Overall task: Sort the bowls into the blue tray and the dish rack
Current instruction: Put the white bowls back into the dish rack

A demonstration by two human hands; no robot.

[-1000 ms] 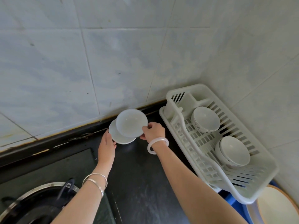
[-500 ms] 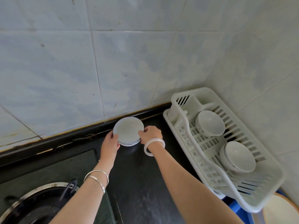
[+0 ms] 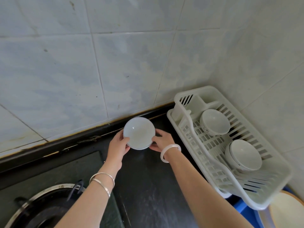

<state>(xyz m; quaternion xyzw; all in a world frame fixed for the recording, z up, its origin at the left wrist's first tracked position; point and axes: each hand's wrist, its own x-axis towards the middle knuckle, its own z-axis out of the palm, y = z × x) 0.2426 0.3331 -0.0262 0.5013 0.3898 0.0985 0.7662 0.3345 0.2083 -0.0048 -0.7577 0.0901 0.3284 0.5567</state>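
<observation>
Both hands (image 3: 139, 143) round stacked bowls (image 3: 139, 132) — beside the dish rack (image 3: 194, 139) (white)

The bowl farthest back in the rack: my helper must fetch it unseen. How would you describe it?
Find the white slatted dish rack in the tiled corner. Two spots inside hold bowls; take the single bowl nearer the back wall, beside the cutlery compartment. The nearer stack holds several.

Left hand (image 3: 118, 146): reaching toward 12 o'clock, fingers curled, gripping. Right hand (image 3: 162, 140): at its 3 o'clock, likewise gripping, fingertips apparently hidden.
</observation>
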